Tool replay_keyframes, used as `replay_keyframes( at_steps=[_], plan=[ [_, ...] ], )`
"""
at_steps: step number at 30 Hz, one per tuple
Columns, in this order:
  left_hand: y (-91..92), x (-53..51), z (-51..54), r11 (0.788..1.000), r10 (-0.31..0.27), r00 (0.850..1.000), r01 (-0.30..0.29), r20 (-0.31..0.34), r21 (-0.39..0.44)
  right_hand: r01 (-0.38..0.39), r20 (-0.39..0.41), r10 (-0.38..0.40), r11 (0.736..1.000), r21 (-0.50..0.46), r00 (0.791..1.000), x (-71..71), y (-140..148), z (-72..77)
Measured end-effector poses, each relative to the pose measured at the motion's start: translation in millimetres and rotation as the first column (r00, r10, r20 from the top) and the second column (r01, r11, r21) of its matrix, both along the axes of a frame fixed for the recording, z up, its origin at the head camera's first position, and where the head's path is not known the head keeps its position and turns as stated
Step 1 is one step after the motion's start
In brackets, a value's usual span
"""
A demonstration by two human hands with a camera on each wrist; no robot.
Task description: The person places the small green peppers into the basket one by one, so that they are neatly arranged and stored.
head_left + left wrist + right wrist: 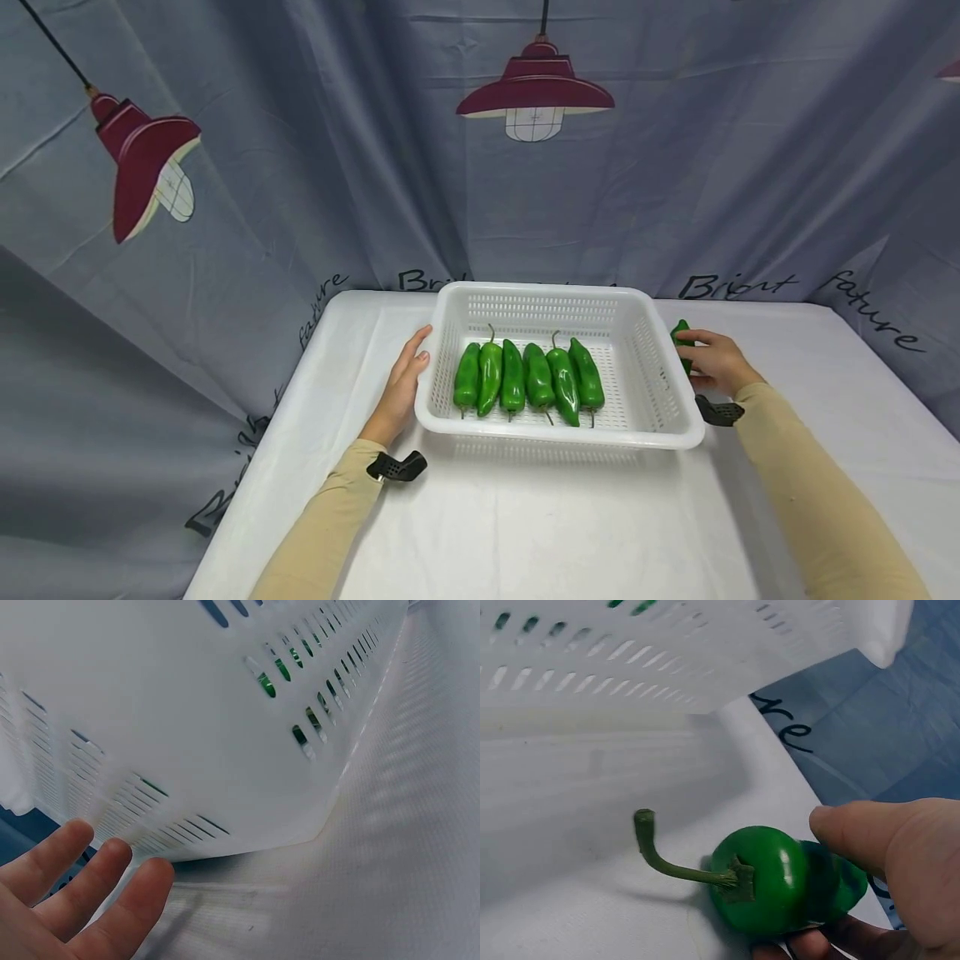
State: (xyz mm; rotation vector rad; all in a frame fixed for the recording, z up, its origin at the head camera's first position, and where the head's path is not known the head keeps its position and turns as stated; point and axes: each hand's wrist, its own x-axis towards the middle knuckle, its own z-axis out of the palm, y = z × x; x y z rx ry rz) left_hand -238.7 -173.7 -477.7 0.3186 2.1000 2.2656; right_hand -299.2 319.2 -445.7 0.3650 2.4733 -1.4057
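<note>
A white plastic basket (555, 438) with slotted walls stands on the table. Inside it, several green peppers (513, 379) lie side by side in a row, toward the left and middle. My left hand (397, 396) is at the basket's left end, its fingers extended and spread close to the outer wall in the left wrist view; whether they touch it I cannot tell. Beyond the basket's right end, my right hand (717, 363) holds one green pepper (761, 877) between thumb and fingers. That pepper's curved stem (664, 862) points away from the palm.
A white cloth covers the table (585, 533). Behind it hangs a grey-blue curtain (360, 167) printed with red lamps and lettering, coming down at the table's back and left edges. Black bands (397, 467) sit on both wrists.
</note>
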Motion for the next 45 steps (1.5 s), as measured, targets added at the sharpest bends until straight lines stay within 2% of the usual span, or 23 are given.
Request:
replay_keyframes(
  at_steps=[6,13,27,33,39,45],
  plan=[
    [0.0,-0.3,-0.4,1.0,-0.002,1.0,0.002,0.005,-0.005,-0.01,-0.009,0.011,0.998,0.068,1.0,-0.7,-4,0.9],
    [0.4,-0.2,0.9,1.0,-0.006,1.0,0.006,0.008,0.008,-0.088,0.021,0.086,0.99,0.112,0.996,-1.5,3,6.3],
    [-0.8,0.8,0.9,1.0,0.009,1.0,-0.009,0.008,-0.018,-0.141,0.077,0.138,0.989,0.039,0.987,8.1,16,13.9],
    [-1.4,0.1,0.3,1.0,0.001,1.0,-0.001,0.0,-0.021,-0.154,0.055,0.153,0.988,0.023,0.987,11.0,16,28.2],
    [-1.3,-0.3,0.3,1.0,0.005,1.0,-0.005,-0.003,-0.021,-0.185,0.013,0.184,0.982,0.045,0.983,12.5,14,45.4],
    [-1.0,-0.1,0.6,1.0,0.006,1.0,-0.006,-0.003,-0.013,-0.171,-0.027,0.173,0.984,0.056,0.985,14.6,10,66.9]
  ],
)
